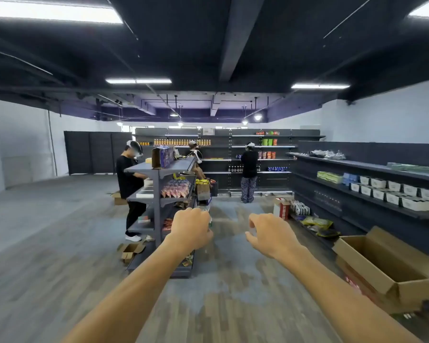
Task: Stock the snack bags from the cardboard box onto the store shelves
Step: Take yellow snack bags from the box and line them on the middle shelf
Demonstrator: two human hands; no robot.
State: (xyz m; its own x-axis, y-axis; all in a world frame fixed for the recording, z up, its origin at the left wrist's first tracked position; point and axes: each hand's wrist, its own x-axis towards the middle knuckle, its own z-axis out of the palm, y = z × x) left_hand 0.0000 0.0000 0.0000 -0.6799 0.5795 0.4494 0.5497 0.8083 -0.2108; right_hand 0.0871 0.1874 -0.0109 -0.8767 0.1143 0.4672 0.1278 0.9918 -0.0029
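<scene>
Standing open on the floor, the cardboard box (384, 271) sits at the foot of the wall shelves (367, 167), its flaps spread; its inside is in shadow and any contents cannot be made out. Yellow-green snack bags (318, 222) lie on the lowest wall shelf just beyond the box, with rows of white cartons (396, 193) on a shelf above the box. Away from the box, toward mid-aisle, both hands are raised on outstretched bare arms. The left hand (191, 227) is clenched, knuckles up; a small pale object shows at its fingertips, but whether it grips it cannot be told. The right hand (270, 235) has loosely curled fingers and holds nothing visible. Farther from the box, past the left hand, stands a freestanding gondola shelf (159, 201) carrying pink packets. Three other persons (249, 172) work at shelving beyond it. A red-and-white carton (281, 209) sits on the floor beyond the box.
</scene>
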